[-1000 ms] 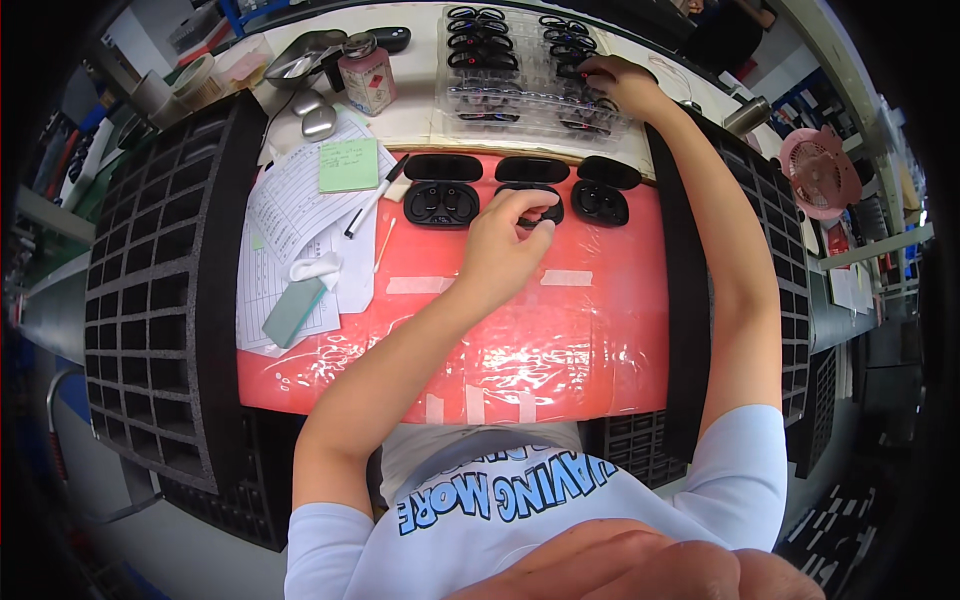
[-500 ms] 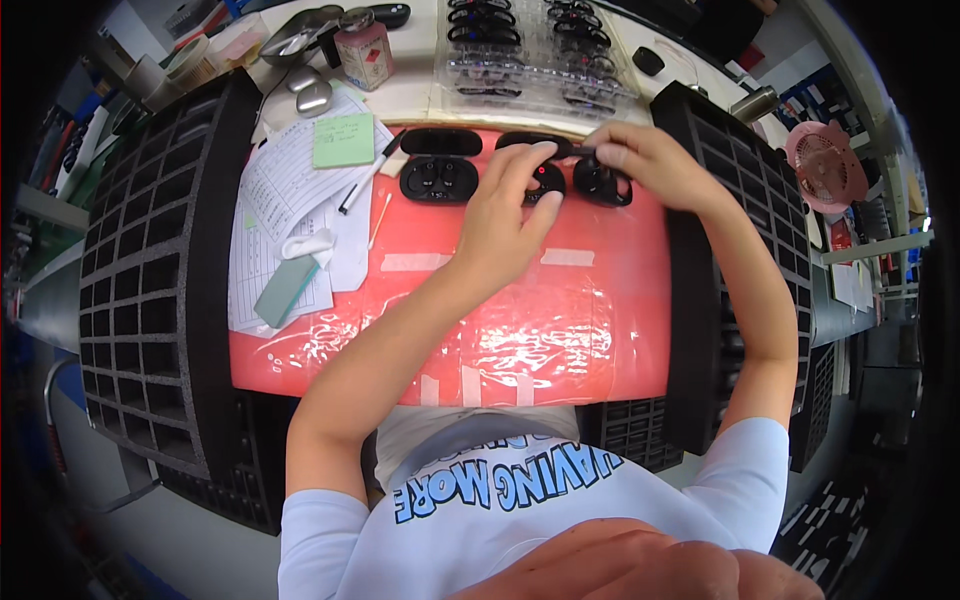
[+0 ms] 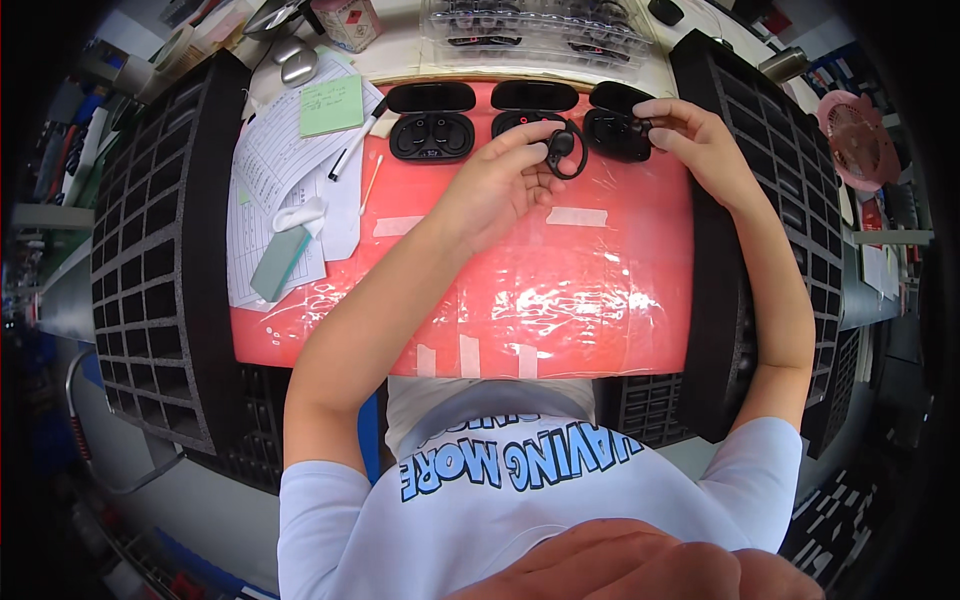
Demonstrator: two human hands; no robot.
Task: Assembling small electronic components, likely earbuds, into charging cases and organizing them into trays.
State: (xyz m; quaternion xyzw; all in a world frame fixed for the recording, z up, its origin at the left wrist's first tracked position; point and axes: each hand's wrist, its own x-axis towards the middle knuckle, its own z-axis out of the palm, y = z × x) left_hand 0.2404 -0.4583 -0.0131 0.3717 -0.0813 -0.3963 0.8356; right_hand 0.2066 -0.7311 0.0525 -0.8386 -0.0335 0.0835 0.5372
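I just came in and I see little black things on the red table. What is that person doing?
A person sits at a red mat with three open black earphone cases lined up along its far edge. The left hand holds one black ear-hook earphone up above the middle case. The right hand touches the case on the right, fingers at its edge. The left case has both earphones in it. Papers and a green notepad lie to the left.

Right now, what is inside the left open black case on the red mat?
The left case holds two black ear-hook earbuds seated in its wells, lid open behind. The left hand holds another earbud clear of it. What lies beneath the seated earbuds is hidden.
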